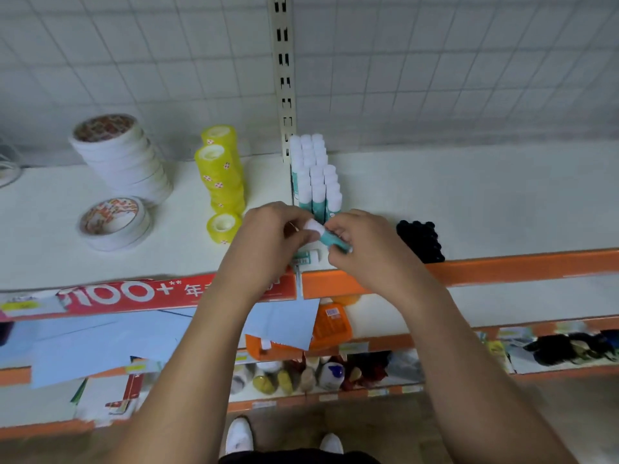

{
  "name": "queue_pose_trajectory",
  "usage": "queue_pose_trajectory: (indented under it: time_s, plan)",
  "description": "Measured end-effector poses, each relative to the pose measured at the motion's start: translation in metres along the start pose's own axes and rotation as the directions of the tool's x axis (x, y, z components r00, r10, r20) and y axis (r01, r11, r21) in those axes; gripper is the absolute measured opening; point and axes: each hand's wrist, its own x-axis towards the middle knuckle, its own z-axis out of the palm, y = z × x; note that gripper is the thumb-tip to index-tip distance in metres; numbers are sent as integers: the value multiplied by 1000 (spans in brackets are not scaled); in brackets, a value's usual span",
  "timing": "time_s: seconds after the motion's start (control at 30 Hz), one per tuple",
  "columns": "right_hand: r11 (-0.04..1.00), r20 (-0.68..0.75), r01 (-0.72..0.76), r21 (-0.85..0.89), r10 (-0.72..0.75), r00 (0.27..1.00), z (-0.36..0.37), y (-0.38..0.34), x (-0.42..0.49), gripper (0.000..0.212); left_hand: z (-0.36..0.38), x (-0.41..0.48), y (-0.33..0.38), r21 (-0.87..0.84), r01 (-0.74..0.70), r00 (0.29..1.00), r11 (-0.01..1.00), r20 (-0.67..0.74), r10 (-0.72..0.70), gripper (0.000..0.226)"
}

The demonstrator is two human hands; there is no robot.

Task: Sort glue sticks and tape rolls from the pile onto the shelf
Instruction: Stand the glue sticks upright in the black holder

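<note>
Glue stick (323, 235) pinched between left hand (268, 239) at its cap and right hand (361, 246), apparently above the shelf (469, 202).

left hand (272, 236), right hand (360, 244) — gripping glue stick (322, 234)

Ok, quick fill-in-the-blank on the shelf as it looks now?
1. The left hand and right hand hold a glue stick with a ____ cap.
2. The upright glue sticks stand right of the ____ tape rolls.
3. One white tape roll lies in ____ of the white stack.
Missing: white; yellow; front.
</note>
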Motion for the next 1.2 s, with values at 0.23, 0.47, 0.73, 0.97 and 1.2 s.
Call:
queue_pose_trajectory:
  time_s: [0.23, 0.47, 0.73, 0.97, 1.2]
  plan:
    - [992, -23, -127, -8, 127, 992, -1, 21, 12, 26, -8, 11, 9, -27, 14, 985, 1000, -170, -18, 22]
    - [979, -81, -196, 51, 200, 977, 13, 17, 31, 19, 13, 19, 10, -53, 2, 982, 999, -187, -12, 14]
    - [979, -136, -186, -88, 173, 976, 22, 13, 30, 17, 26, 23, 5, -52, 9, 978, 999, -208, -19, 10]
    - [978, -129, -196, -77, 185, 974, 24, 13, 32, 17, 33, 26, 5, -26, 35, 964, 999, -263, -40, 9]
    - [980, -128, -187, -65, 178, 976, 24, 13, 31, 16, 31, 21, 7, -98, 45, 949, 994, -307, -74, 19]
